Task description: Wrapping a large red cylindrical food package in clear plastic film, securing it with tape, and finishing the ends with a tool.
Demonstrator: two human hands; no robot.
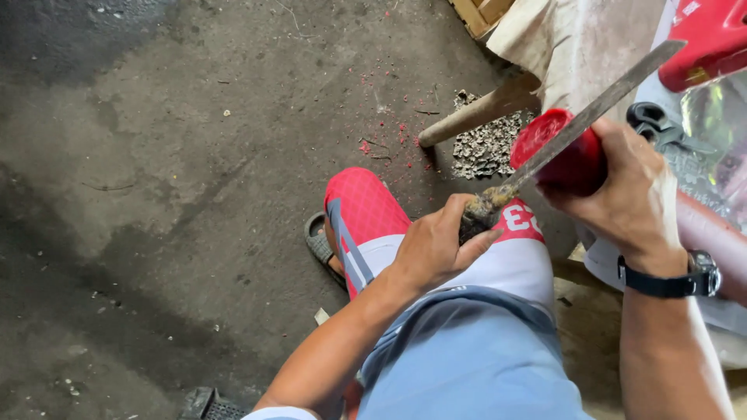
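1. Grey concrete floor (156, 194) fills most of the view, stained dark in patches and dusted with red flecks (389, 132) just beyond the person's knee.
2. Red and white shorts (373, 210) cover the raised leg, and a grey sandal (319, 241) shows under it on the floor.
3. Beside the knee a pale wooden leg (482, 109) slants down to the floor, touching a heap of grey metal scraps (486, 144); a dirty cloth (576, 47) hangs above them.
4. Across the middle runs a long flat metal file (591, 113), its blade lying on the top edge of a red plastic tube (564, 159).
5. Closed around the file's grimy handle, the left hand (436, 245) sits just above the thigh.
6. Wrapped around the tube from behind, the right hand (630, 194) holds it near the right edge of the view, a black wristwatch (685, 280) on that wrist.
7. By my reading, the step in hand is filing the tube's rim; the red flecks on the floor look like its shavings.
8. Any following stroke calls for a steady grip on the tube and the blade kept flat on the rim, clear of the right thumb.
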